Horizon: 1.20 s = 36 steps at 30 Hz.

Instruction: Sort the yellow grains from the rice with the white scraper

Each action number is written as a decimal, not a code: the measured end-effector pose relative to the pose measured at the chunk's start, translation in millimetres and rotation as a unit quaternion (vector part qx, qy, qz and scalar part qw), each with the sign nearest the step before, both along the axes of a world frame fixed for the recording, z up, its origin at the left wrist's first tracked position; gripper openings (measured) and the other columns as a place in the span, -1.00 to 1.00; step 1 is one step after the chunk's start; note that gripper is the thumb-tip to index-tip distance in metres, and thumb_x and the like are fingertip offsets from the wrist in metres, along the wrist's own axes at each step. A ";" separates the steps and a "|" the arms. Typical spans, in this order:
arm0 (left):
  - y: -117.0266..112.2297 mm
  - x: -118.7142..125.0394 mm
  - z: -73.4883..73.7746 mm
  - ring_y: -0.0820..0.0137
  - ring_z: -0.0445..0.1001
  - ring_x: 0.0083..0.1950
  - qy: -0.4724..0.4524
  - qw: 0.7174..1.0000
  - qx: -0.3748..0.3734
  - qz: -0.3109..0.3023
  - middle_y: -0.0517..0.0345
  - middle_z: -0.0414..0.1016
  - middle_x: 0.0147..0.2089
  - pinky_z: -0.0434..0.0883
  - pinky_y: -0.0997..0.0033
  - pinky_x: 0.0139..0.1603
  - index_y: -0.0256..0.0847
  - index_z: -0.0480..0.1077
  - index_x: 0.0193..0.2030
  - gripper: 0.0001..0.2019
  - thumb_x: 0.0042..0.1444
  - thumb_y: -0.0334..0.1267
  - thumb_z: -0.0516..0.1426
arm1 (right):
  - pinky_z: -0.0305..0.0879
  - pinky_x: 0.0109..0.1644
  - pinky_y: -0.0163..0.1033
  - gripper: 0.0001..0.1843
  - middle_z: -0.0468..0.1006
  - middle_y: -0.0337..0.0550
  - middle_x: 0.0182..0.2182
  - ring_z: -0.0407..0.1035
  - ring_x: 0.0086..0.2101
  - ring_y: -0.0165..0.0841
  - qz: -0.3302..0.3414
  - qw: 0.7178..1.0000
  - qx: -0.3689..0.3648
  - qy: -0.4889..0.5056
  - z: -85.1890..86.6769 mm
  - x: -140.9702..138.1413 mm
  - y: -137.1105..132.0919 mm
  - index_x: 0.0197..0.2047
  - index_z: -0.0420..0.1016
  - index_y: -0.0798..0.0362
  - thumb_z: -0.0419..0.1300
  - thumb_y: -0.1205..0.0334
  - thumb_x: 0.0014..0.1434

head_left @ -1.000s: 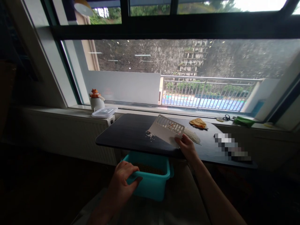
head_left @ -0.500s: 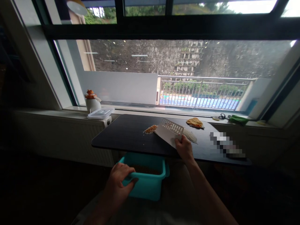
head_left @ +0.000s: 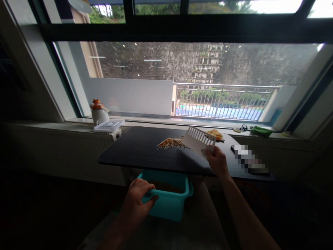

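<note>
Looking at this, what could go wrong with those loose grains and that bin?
The loose grains could scatter off the dark table, which shows no raised lip. Small ones might slip through the slotted white tool in the right hand. The turquoise bin, gripped at its rim by the left hand, might tip and spill its contents.

Head-worn view, forward and down, facing window (head_left: 179, 66)
</note>
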<state>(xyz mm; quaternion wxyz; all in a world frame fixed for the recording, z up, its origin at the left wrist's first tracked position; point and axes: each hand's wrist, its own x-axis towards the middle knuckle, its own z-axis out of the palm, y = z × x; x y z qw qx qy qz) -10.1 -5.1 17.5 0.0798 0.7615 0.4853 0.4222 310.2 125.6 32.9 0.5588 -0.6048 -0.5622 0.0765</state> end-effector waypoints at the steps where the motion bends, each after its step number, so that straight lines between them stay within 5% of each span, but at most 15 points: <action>1: 0.2 2.3 -0.5 0.25 0.47 -0.22 0.000 1.000 -0.002 -0.003 0.19 0.52 -0.36 0.45 0.19 -0.09 -0.14 0.48 -0.34 -0.96 0.04 -0.34 0.22 | 0.32 -0.28 -0.18 -0.67 0.59 -0.13 -0.43 0.43 -0.37 -0.22 0.018 1.000 0.004 0.011 -0.2 -2.3 -0.9 -0.21 0.51 0.02 0.17 0.00 0.04; 11: -1.4 17.2 -5.0 0.25 0.40 -0.19 -0.009 0.999 -0.020 -0.048 0.20 0.47 -0.36 0.41 0.19 -0.11 -0.15 0.45 -0.33 -0.91 0.03 -0.41 0.23 | 0.34 -0.20 -0.11 -0.65 0.59 -0.07 -0.33 0.45 -0.32 -0.20 0.101 0.993 -0.025 0.063 -9.9 -0.1 -35.5 -0.18 0.46 0.07 0.17 -0.01 0.07; 18: -2.9 14.5 1.9 0.24 0.44 -0.20 -0.015 0.999 -0.008 -0.032 0.19 0.50 -0.35 0.45 0.19 -0.13 -0.15 0.47 -0.33 -0.91 0.00 -0.38 0.24 | 0.34 -0.24 -0.14 -0.64 0.57 -0.14 -0.40 0.41 -0.37 -0.24 0.118 0.992 -0.022 0.034 -9.9 -13.3 -27.2 -0.22 0.49 0.06 0.19 -0.05 0.06; 28: -10.0 -15.8 5.8 0.25 0.50 -0.25 -0.002 1.000 0.012 0.011 0.16 0.53 -0.36 0.49 0.25 -0.14 -0.13 0.51 -0.32 -0.94 0.04 -0.26 0.22 | 0.44 -0.10 -0.09 -0.59 0.64 -0.13 -0.24 0.49 -0.22 -0.19 0.291 0.950 -0.077 0.082 -7.3 -13.6 -53.4 -0.16 0.57 0.02 0.28 -0.11 0.04; 36: -8.8 0.2 8.4 0.26 0.47 -0.25 -0.005 1.000 0.000 -0.012 0.17 0.52 -0.38 0.47 0.20 -0.10 -0.14 0.49 -0.35 -0.97 0.04 -0.31 0.21 | 0.38 -0.26 -0.13 -0.65 0.60 -0.14 -0.41 0.44 -0.38 -0.23 0.038 0.998 0.008 0.051 -4.9 30.2 -48.6 -0.23 0.52 0.04 0.21 -0.06 0.06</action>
